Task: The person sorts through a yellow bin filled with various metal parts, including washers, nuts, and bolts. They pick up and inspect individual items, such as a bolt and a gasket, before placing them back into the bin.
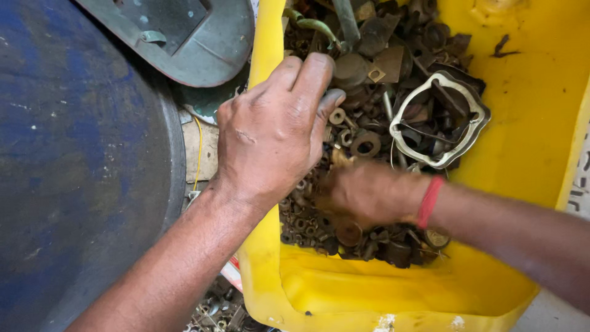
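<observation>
The pile of rusty nuts and washers [344, 184] lies directly under both hands, inside the yellow tub [522, 141]. The left hand [273, 132] rests on the tub's rim, fingers curled down into the pile; what they grip I cannot tell. The right hand [369, 193], blurred, digs in just beside it, its grasp unclear. A grey metal gasket ring [439, 120] lies beyond the right hand.

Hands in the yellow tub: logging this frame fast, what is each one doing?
Left hand: fingers curled on the scrap metal parts, nothing clearly held.
Right hand: blurred, down in the parts; grip cannot be told.
</observation>
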